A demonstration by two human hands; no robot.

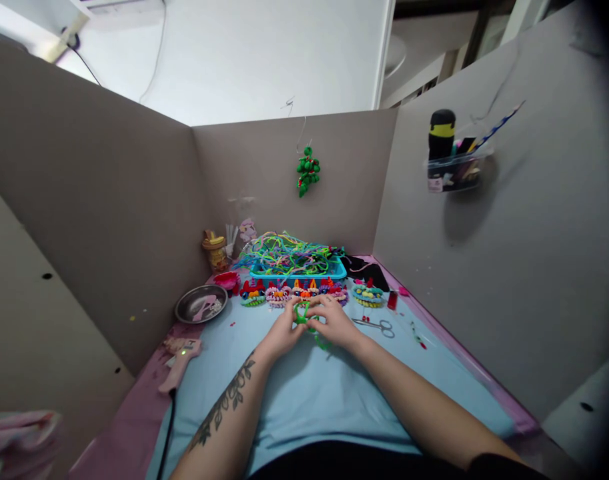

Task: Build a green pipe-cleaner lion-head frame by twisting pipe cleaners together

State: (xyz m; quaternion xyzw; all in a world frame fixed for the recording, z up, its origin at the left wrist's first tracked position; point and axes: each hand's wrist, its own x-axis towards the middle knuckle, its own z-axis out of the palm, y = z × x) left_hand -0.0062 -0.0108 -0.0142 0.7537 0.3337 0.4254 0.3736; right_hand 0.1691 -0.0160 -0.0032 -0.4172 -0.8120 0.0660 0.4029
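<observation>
- Mid-cloth (pixel 334 407): left hand (pixel 285 325) and right hand (pixel 334 323), the strand piece (pixel 302 312) between them.
- Just beyond the hands: a row of small figures (pixel 278 294), left to right, with another figure (pixel 368 293) farther right.
- Behind the row: a tray (pixel 298 279), heaped with strands (pixel 291 250) (some spill over its left end).
- Left of the row: a bowl (pixel 185 311); nearer, a corded tool (pixel 181 367).
- Far left corner: a cup (pixel 215 253).
- Right of the hands: scissors (pixel 383 327).
- Far panel (pixel 254 160): a hanging ornament (pixel 308 173).
- Right panel (pixel 549 200): a container (pixel 457 175), high up.
</observation>
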